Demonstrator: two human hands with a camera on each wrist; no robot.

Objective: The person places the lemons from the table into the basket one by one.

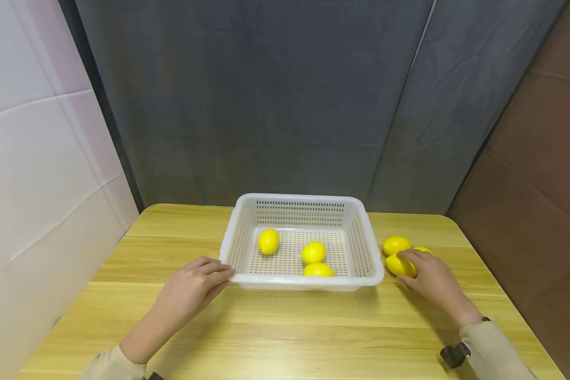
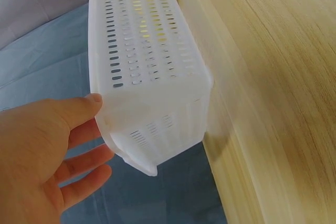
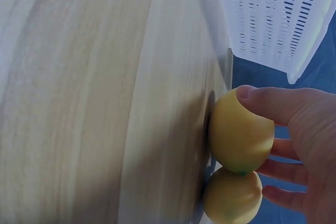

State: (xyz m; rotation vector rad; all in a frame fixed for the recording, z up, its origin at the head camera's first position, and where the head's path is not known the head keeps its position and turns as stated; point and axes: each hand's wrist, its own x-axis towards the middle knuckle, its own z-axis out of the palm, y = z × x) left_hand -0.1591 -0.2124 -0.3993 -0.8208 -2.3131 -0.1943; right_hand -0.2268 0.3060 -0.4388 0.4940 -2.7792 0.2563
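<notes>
The work looks about half done: three lemons lie inside the white basket [image 1: 301, 281] and three are outside it on the table [image 1: 285, 332]. Of those inside, one lemon [image 1: 268, 241] sits toward the left wall, while a second lemon [image 1: 313, 253] and a third lemon [image 1: 319, 269], partly hidden by the near rim, lie close together right of the middle. What is left is grouped between the basket and the table's right edge, toward the far right corner: a lemon [image 1: 396, 245] on the far side, another lemon [image 1: 424, 249] partly behind the fingers, and the nearest lemon [image 1: 401, 266], which the right hand [image 1: 431, 277] grips between thumb and fingers, low at the tabletop. The left hand [image 1: 195, 285] pinches the basket's rim at its near left corner, apparently to steady it. The basket stands toward the table's far edge. The tabletop is yellowish, grained wood with rounded far corners; a dark grey sheet [image 1: 247, 105] hangs beyond it, with white cloth [image 1: 38, 148] to the left and brown cloth [image 1: 537, 174] to the right.
</notes>
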